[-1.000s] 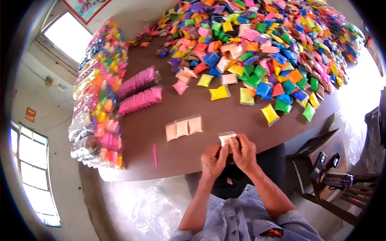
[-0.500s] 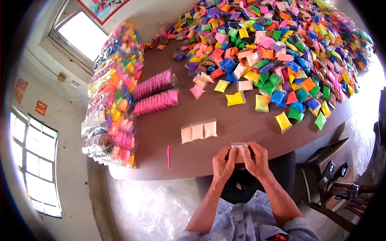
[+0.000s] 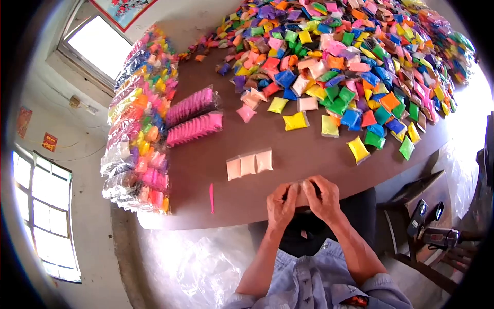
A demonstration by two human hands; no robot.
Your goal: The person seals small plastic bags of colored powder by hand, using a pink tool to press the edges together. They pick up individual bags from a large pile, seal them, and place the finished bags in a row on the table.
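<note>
Near the table's front edge, both hands pinch one small peach-coloured packet [image 3: 301, 198], which shows between them and is partly covered by the fingers. My left hand [image 3: 282, 204] is closed on its left side. On the opposite side my right hand [image 3: 322, 197] is closed on it too, thumb and fingers bent. Just beyond the hands, three peach packets [image 3: 248, 165] lie in a row, edges touching. A thin pink plastic knife [image 3: 211, 199] rests on the table to the left of my left hand.
A big heap of colourful packets [image 3: 334, 77] covers the back and right of the brown table [image 3: 195, 170]. Two rows of pink packets [image 3: 194, 129] lie left of centre. Stacked bagged packets [image 3: 139, 134] line the left edge. A wooden stool [image 3: 419, 206] holding a phone [image 3: 417, 217] stands right.
The packet's clear top edge, visible before above the fingertips, now shows less, and the hands have shifted slightly over it. The whole view has moved a little; the packets on the table lie as before.
</note>
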